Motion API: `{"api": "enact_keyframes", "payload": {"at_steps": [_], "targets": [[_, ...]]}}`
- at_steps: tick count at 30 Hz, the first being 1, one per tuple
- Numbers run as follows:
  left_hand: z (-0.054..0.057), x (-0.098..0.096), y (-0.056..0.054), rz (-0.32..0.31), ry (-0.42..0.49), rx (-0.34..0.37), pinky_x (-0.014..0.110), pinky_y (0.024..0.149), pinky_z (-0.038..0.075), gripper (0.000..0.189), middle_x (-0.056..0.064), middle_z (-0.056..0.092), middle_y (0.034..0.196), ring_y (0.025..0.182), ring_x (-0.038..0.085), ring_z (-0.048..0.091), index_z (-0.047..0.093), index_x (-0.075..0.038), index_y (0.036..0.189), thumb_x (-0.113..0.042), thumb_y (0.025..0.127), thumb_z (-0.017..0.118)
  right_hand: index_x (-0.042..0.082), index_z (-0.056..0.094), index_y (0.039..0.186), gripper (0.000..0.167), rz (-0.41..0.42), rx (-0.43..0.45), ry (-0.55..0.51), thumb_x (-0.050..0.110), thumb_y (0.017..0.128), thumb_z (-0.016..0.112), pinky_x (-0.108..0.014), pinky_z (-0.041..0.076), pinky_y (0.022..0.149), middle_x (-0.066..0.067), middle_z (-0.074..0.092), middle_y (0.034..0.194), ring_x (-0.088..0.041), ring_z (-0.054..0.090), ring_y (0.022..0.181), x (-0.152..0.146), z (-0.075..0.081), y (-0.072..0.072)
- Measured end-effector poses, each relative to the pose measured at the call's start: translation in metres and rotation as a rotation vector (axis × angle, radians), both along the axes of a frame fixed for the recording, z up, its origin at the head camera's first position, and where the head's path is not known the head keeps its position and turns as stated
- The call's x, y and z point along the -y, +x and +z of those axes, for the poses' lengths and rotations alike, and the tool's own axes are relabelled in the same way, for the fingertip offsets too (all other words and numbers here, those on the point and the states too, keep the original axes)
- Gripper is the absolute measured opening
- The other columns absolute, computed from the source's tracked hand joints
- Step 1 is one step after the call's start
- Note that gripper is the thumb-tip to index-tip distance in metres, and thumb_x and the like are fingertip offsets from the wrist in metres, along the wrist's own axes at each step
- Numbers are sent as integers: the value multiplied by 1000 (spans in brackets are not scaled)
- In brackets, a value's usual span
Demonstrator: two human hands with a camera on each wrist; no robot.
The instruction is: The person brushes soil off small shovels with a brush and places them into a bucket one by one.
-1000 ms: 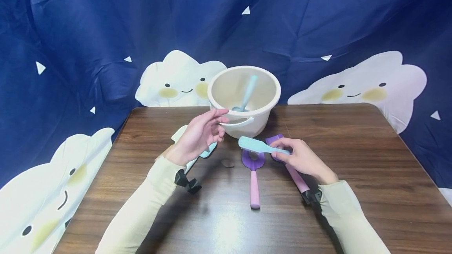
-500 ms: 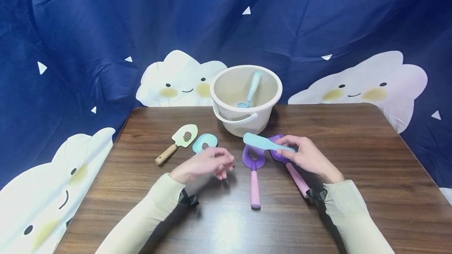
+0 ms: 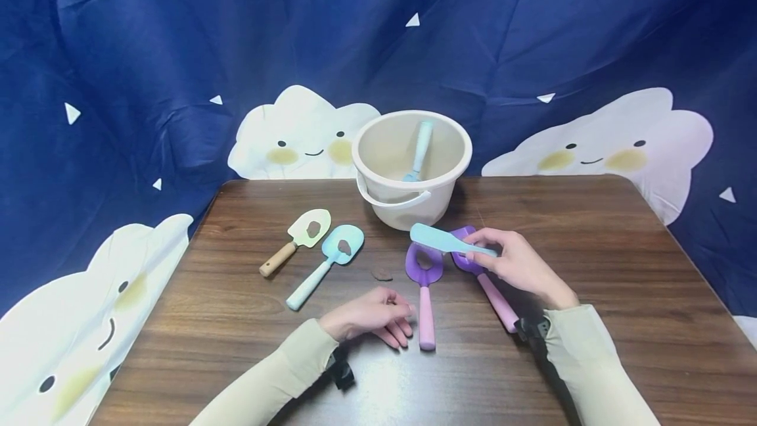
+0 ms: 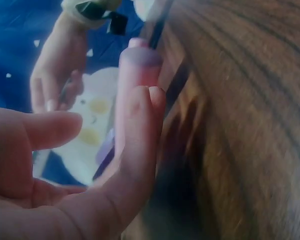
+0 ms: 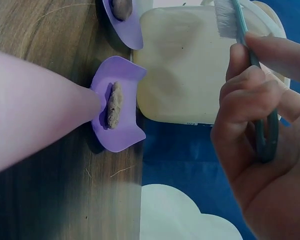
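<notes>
Brush [image 3: 436, 238]: 1 — pinched by right fingers [image 5: 250, 100] | left fingers [image 4: 140, 135] loosely bent | purple shovels [image 3: 426, 291]: 2 — bucket [image 3: 440, 198]: 1

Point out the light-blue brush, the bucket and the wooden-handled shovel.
Light-blue brush [image 3: 440, 239]: head view, back of its head.
Bucket [image 3: 441, 197]: head view, outer wall, below the rim.
Wooden-handled shovel [image 3: 300, 233]: head view, pale green blade.

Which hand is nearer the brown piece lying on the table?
Left. The left hand is on the near side of the brown piece; the right hand is farther right, holding the brush.
</notes>
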State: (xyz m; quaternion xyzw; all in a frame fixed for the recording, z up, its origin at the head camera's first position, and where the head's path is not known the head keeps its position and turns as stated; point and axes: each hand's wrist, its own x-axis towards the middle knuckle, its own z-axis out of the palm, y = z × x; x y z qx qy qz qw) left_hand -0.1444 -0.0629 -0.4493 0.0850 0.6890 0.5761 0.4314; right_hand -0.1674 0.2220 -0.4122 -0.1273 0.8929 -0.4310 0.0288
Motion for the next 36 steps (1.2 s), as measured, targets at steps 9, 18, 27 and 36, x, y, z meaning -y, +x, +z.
{"api": "enact_keyframes", "payload": {"at_steps": [9,18,27,36], "targets": [[-7,-15,8,65,4,49,27,54,59,36,13,63,75,55,15,64,37,1,115,-18,94,60,15,68,108,21,-3,31,-5,17,87,71,-23,45,53,-11,71,87,-11,55,63,-2,-1,1],[-6,-22,7,101,-10,37,24,54,58,40,13,68,72,52,10,62,40,3,115,-10,88,67,15,68,108,21,-12,49,2,16,88,70,-24,43,49,-12,71,87,-11,52,58,-3,0,1],[-7,-23,6,104,37,87,24,54,58,36,8,65,71,54,11,61,46,4,114,0,85,66,16,68,108,21,-17,52,9,17,88,70,-24,44,48,-12,69,86,-11,50,56,-4,0,1],[-7,-13,2,24,135,183,39,70,61,12,12,64,76,66,20,67,56,2,98,6,86,59,16,68,109,22,-1,48,-27,22,88,71,-26,47,47,-14,69,88,-10,53,56,-12,4,4]]}}
